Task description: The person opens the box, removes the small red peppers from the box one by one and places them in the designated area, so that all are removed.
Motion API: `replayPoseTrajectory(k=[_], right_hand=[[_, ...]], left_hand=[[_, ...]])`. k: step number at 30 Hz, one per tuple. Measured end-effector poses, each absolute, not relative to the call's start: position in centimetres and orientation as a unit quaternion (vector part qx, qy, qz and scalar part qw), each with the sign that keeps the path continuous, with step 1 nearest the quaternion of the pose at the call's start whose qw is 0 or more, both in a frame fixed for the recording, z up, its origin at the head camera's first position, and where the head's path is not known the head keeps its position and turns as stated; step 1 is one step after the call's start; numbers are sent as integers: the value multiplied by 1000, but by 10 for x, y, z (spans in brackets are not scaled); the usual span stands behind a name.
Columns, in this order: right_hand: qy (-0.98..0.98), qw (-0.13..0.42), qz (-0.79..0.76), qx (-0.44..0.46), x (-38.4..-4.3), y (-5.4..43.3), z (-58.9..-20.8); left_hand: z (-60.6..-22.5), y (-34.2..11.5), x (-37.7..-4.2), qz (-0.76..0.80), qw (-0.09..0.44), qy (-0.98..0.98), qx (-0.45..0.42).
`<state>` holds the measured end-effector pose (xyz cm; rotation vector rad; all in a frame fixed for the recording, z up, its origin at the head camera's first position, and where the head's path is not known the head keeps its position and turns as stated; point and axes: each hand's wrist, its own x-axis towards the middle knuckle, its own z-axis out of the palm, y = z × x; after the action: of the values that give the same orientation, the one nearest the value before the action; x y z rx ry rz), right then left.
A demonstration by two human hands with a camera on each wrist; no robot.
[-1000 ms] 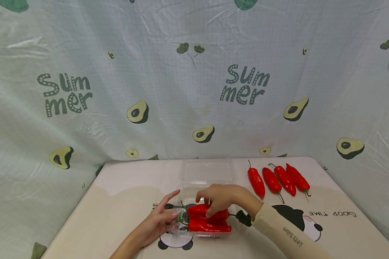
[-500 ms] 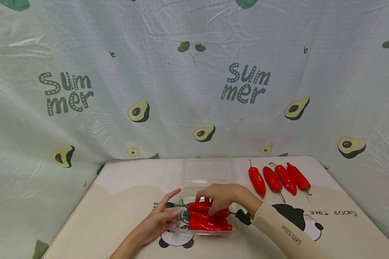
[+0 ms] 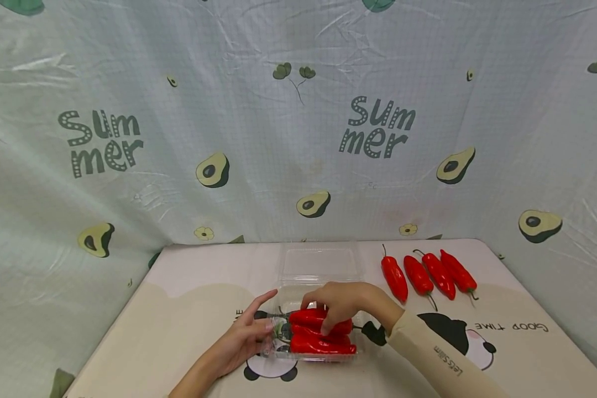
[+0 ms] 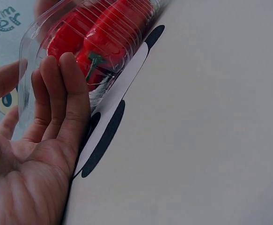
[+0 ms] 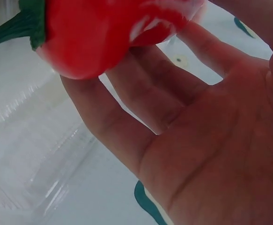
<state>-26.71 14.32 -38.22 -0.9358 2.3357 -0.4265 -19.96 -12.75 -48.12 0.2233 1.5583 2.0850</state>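
A clear plastic clamshell container (image 3: 323,358) lies on the table with its lid (image 3: 320,264) folded back away from me. Several glossy red peppers (image 3: 323,345) fill its base crosswise. At the back of this group my right hand (image 3: 339,301) reaches in from above and grips a red pepper (image 5: 87,42) between thumb and fingers; its green stem (image 5: 10,28) shows in the right wrist view. My left hand (image 3: 241,340) stands at the container's left end. Its fingers (image 4: 73,89) lie fairly straight against the outer wall, and the index finger points away from me.
Several more red peppers (image 3: 418,276) lie loose in a row at the back right of the table. The tablecloth (image 3: 194,309) has panda prints and lettering. A patterned curtain (image 3: 258,110) hangs close behind and at both sides.
The pepper under my right hand has edged slightly away from me, and the right thumb has shifted a little. My left hand and the loose peppers stay where they were.
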Motion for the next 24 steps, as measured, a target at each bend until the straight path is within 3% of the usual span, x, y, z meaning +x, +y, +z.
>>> replayPoseTrajectory(k=[24], right_hand=[[875,231,-225,-362,-267,166,-361]], left_hand=[[-481,-128,-201,767,261,581,83]])
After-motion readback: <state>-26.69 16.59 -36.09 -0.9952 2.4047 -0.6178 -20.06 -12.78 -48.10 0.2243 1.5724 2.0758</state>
